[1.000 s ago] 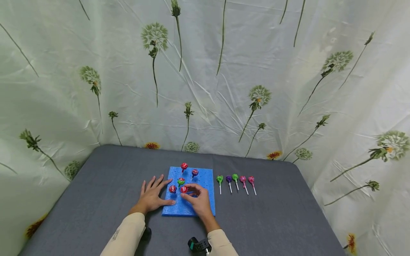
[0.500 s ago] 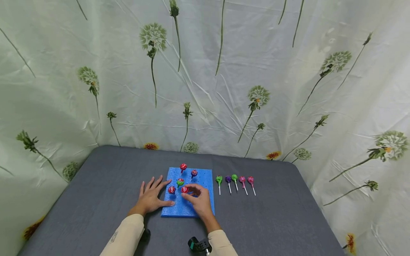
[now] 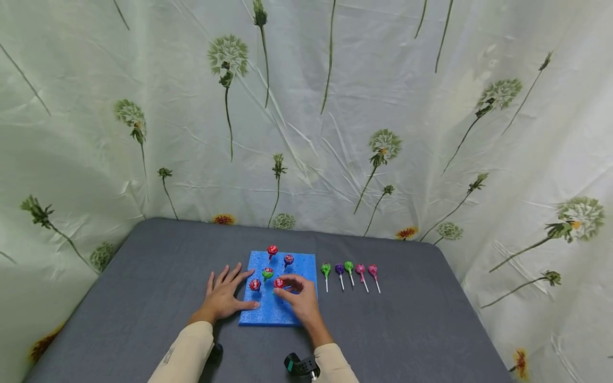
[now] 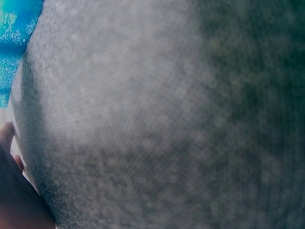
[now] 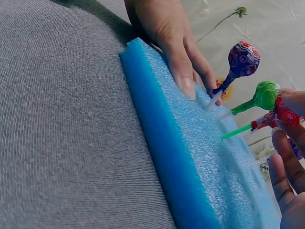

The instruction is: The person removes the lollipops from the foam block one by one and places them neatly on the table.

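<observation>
My right hand (image 3: pixel 304 304) pinches a red-wrapped lollipop (image 3: pixel 279 284) by its head, between thumb and fingertips, over the blue foam board (image 3: pixel 268 315). In the right wrist view, its green stick (image 5: pixel 236 131) slants down to the foam surface. Left of it, my left hand (image 3: pixel 222 301) rests with spread fingers at the board's left edge, thumb on the foam. Standing in the board are a red lollipop (image 3: pixel 272 249) at the back, a purple lollipop (image 3: pixel 288 259), a green lollipop (image 3: pixel 267 273) and a red-and-blue lollipop (image 3: pixel 255 285) near my left thumb.
To the right of the board, several lollipops lie in a row on the grey table (image 3: pixel 407 319), among them a green one (image 3: pixel 325 268) and a pink one (image 3: pixel 372 270). A flowered curtain (image 3: pixel 306 133) hangs behind the table. My right wrist carries a black strap (image 3: pixel 301 365).
My right hand has shifted slightly to the right over the board, with the red lollipop still pinched. My left hand keeps its place at the board's edge. The head view has shifted a little.
</observation>
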`<state>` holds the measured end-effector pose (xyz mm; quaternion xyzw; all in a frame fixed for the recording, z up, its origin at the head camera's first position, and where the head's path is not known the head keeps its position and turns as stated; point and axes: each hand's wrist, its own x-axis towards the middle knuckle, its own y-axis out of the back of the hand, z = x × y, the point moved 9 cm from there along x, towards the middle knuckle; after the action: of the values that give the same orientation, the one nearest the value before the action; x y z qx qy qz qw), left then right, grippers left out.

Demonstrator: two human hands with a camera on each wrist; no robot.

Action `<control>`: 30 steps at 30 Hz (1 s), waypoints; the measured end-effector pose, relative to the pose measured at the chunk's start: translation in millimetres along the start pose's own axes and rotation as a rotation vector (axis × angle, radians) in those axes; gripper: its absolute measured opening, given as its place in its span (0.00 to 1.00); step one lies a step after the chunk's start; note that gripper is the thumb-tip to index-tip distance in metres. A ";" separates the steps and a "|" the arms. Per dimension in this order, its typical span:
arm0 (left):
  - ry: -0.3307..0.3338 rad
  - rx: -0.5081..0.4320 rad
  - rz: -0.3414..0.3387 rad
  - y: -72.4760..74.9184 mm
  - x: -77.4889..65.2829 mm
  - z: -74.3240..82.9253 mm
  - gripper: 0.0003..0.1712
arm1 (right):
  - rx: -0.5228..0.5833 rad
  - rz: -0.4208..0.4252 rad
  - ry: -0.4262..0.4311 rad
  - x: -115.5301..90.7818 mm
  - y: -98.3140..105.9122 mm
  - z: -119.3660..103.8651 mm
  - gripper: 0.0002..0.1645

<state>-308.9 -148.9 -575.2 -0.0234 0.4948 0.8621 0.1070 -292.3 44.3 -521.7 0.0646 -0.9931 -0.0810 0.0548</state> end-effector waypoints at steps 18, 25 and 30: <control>-0.013 -0.010 0.003 1.8 -1.3 -0.9 0.59 | -0.018 0.027 0.007 -5.7 29.8 -35.5 0.13; -0.031 -0.018 0.031 4.5 -2.3 -2.3 0.58 | -0.060 0.011 0.071 -7.9 39.5 -40.9 0.12; -0.022 -0.014 0.006 2.2 -1.9 1.2 0.59 | -0.051 0.006 0.041 -10.6 52.0 -37.8 0.13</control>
<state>-307.4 -149.2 -572.4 -0.0133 0.4875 0.8661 0.1099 -283.6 90.8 -477.0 0.0619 -0.9896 -0.1049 0.0769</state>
